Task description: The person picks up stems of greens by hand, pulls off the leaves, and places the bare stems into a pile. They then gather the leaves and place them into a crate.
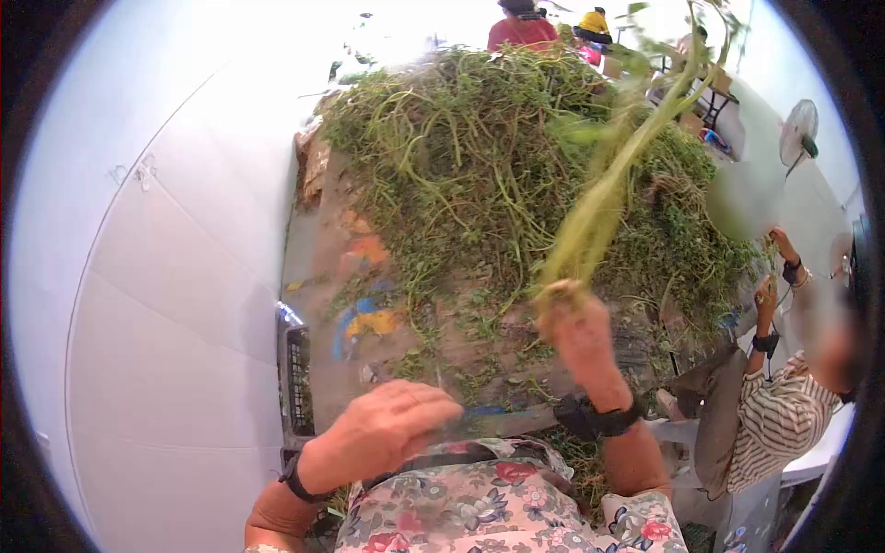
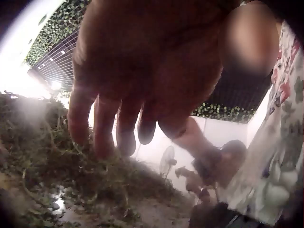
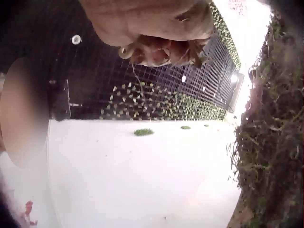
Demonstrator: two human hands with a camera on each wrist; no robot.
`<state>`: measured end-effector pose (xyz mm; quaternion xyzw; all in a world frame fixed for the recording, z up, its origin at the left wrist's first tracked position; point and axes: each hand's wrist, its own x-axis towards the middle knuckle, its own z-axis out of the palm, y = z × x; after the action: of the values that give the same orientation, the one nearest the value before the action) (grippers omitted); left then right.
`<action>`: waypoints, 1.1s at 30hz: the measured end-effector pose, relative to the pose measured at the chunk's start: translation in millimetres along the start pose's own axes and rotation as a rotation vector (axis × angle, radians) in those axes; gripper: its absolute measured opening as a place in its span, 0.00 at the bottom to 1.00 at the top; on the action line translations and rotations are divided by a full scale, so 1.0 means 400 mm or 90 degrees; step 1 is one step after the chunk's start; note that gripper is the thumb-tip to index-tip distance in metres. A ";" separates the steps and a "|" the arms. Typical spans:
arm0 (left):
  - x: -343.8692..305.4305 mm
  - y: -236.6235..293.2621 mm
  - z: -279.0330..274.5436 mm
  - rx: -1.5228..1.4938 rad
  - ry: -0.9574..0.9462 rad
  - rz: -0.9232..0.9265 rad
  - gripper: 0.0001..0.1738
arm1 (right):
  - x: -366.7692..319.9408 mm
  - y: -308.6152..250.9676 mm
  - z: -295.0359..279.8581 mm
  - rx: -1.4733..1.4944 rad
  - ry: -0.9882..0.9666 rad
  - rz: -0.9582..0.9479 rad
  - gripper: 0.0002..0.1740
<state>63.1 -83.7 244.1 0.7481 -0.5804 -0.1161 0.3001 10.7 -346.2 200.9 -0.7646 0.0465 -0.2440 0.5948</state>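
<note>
My right hand [image 1: 583,336] grips the lower ends of a bunch of long green leafy stems [image 1: 613,189]. The bunch rises slanting to the upper right in the head view and is blurred. In the right wrist view the fingers [image 3: 161,51] are curled tight, with a stem end [image 3: 124,52] poking out. My left hand [image 1: 383,429] hovers near the front edge of the table, palm down and holding nothing. Its fingers [image 2: 126,135] hang straight and apart in the left wrist view. Beyond both hands lies a big heap of the same tangled plants [image 1: 461,157].
The heap covers much of a worn table [image 1: 336,276] with paint patches. A black crate [image 1: 297,378] stands at its left edge. To the right, a person in a striped shirt [image 1: 784,419] handles plants at the heap. Other people sit far back; a fan [image 1: 798,132] stands right.
</note>
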 end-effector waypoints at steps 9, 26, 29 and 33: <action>0.077 -0.056 0.051 0.050 0.076 -0.039 0.27 | -0.024 0.043 0.059 -0.385 -0.427 -0.040 0.13; 0.232 -0.115 0.148 -0.271 0.189 -0.172 0.15 | 0.029 0.020 0.041 0.085 -0.087 0.152 0.11; 0.221 -0.122 0.140 -0.186 0.168 -0.147 0.19 | 0.042 0.023 0.040 0.114 0.006 0.167 0.09; 0.203 -0.128 0.106 -0.255 0.220 -0.202 0.23 | 0.062 0.040 0.021 0.031 0.048 0.099 0.08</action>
<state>106.3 -165.8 194.8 0.7638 -0.3626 -0.1449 0.5140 39.5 -352.5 192.6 -0.7341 0.1222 -0.2265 0.6284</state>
